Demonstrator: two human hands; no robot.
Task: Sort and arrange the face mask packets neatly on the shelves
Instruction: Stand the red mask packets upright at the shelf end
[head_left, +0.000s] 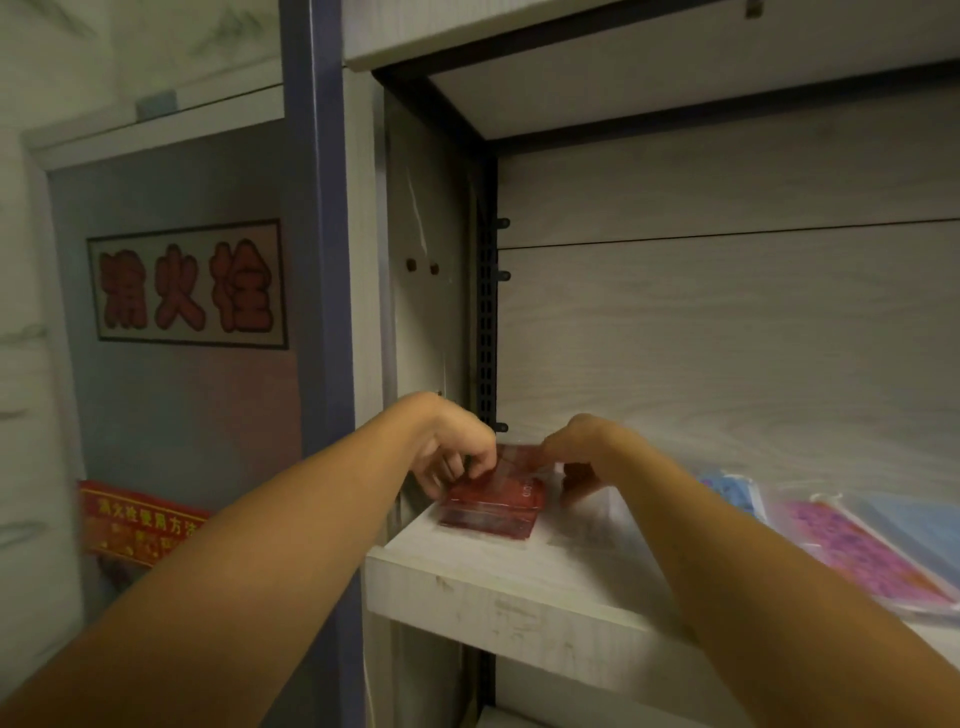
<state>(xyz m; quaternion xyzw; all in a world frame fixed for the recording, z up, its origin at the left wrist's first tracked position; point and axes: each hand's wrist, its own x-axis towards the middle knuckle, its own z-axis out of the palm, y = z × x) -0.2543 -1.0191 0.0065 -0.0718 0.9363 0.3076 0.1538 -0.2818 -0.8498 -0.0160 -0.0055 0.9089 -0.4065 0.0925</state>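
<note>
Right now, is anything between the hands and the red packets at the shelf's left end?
Nothing visible. The left hand and right hand are both already on the stack of red clear-wrapped mask packets on the white wooden shelf. The pink patterned packet lies apart, further right.

- Your shelf (519, 577) is pale wood-grain laminate, matt, scuffed along its front edge.
- The red packets (491, 506) look like glossy clear plastic film.
- The pink packet (857, 551) beside you has the same shiny wrap.
- The slotted upright (487, 322) looks like dark metal.
</note>
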